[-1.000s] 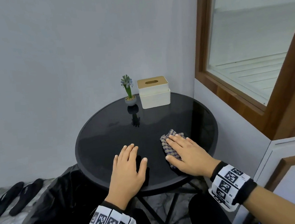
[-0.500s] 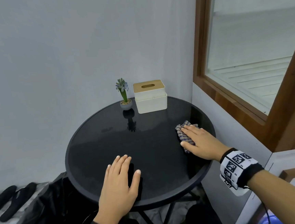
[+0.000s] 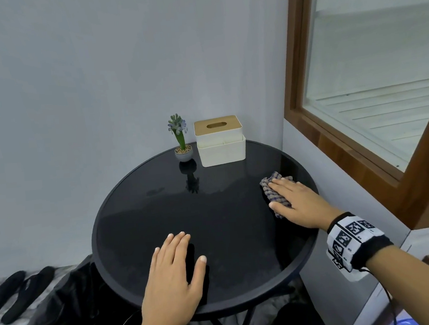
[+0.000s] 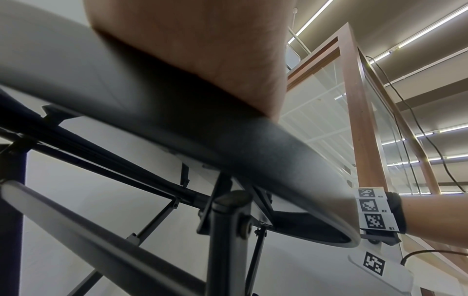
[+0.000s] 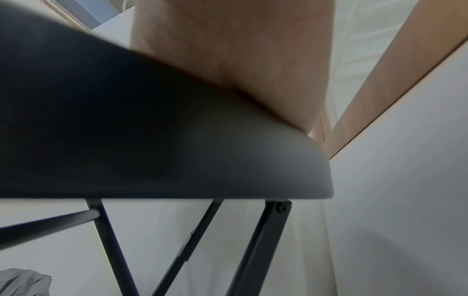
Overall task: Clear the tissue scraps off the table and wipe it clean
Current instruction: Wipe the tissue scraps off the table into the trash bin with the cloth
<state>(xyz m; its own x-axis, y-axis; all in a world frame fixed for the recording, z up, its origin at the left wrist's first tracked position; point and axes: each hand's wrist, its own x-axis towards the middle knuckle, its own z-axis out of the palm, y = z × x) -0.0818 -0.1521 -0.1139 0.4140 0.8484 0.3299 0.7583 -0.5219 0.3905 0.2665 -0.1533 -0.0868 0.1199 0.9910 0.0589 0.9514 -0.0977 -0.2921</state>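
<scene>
At the right rim of a round black glass-topped table, a right hand presses flat, straight fingers on a crumpled checked cloth; the left hand lies spread, empty. No tissue scraps show. Sweeping outward could drag the cloth off the edge.

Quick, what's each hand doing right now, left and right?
Left hand: open, fingers flat on the table, holding nothing.
Right hand: open, straight fingers pressing the checked cloth onto the table.
</scene>
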